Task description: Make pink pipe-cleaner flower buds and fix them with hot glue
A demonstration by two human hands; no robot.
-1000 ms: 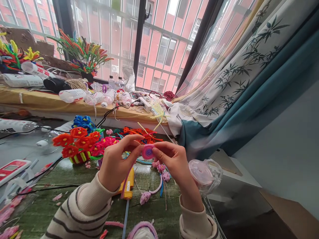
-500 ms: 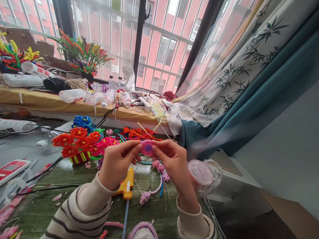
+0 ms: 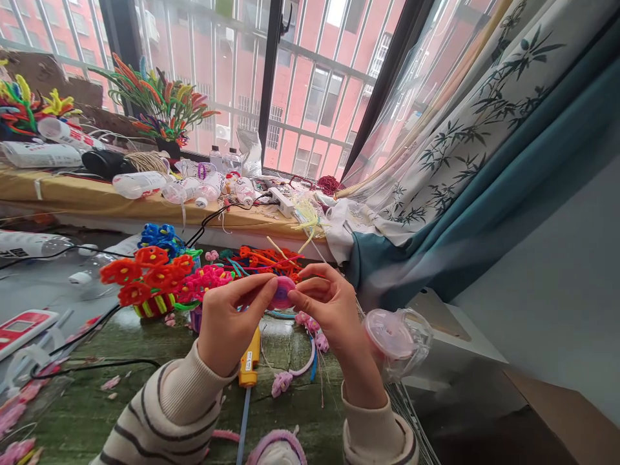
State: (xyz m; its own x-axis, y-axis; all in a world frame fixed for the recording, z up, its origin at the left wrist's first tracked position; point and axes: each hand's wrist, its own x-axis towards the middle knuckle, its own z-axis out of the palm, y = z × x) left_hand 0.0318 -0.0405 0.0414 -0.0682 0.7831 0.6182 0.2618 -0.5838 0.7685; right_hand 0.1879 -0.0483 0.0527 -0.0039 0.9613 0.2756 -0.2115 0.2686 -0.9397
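Note:
Between my two hands, above the table, is a small flat disc (image 3: 283,294), coiled in pink with a purple-blue middle. My left hand (image 3: 231,316) pinches its left edge between thumb and finger. On the right edge, the thumb and a fingertip of my right hand (image 3: 330,309) hold it, the other fingers loosely raised. Below the hands lies a yellow glue gun (image 3: 249,361) with a glue stick out of its back, partly hidden by my left wrist. Beside it is a pale pink fuzzy band (image 3: 305,368) with small pink flowers (image 3: 281,384).
Red fuzzy flowers (image 3: 152,274) in a striped pot stand at the left, with blue and pink ones close by. A plastic tub (image 3: 390,334) sits at the right. Black cables (image 3: 97,367) cross the table. Bottles (image 3: 140,185) lie along the window sill.
The disc and both hands have shifted slightly left and down. My right hand's fingers have lifted and spread a little, and the disc is turned somewhat.

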